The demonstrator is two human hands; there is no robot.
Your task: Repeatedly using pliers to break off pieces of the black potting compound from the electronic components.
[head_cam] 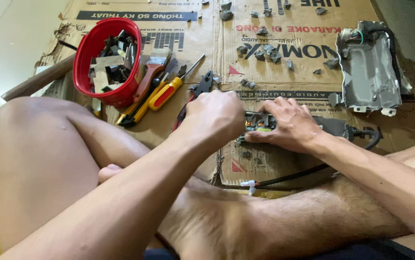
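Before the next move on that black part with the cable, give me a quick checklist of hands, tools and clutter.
1. Right hand pins the black part: ok.
2. Left hand closed at the part's left end: ok; what its grip holds: cannot tell.
3. Cable lies free of both hands: ok.
4. Screwdriver and brush lie beside the red bowl: ok.
5. Grey scraps strewn over the cardboard: not ok.
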